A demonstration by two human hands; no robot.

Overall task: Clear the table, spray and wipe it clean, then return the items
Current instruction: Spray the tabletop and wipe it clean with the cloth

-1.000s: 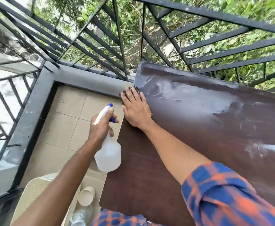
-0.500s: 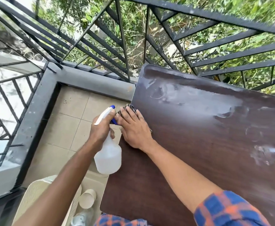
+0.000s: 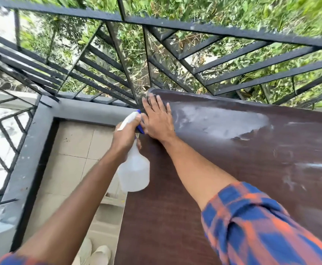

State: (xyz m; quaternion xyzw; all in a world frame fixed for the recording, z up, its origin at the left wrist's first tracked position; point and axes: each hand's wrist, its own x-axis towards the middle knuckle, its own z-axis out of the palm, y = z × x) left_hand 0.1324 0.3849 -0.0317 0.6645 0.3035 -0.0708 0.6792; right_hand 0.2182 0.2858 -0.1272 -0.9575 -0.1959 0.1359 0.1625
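A dark brown table top (image 3: 223,169) fills the right side, with wet whitish smears across its far half. My right hand (image 3: 157,119) lies flat with straight fingers near the table's far left corner; a dark cloth was under it earlier, but the hand hides it now. My left hand (image 3: 126,134) grips the neck of a translucent white spray bottle (image 3: 134,173) with a white and blue trigger head, held just off the table's left edge beside my right hand.
A black metal railing (image 3: 194,31) runs close behind and left of the table, with green plants beyond. A grey ledge (image 3: 91,109) borders a beige tiled floor (image 3: 70,159) on the left. Pale footwear (image 3: 99,253) shows at the bottom.
My right hand slid back along the left edge, then forward to the far left corner. My left hand with the bottle moved forward alongside it. The view tilted up.
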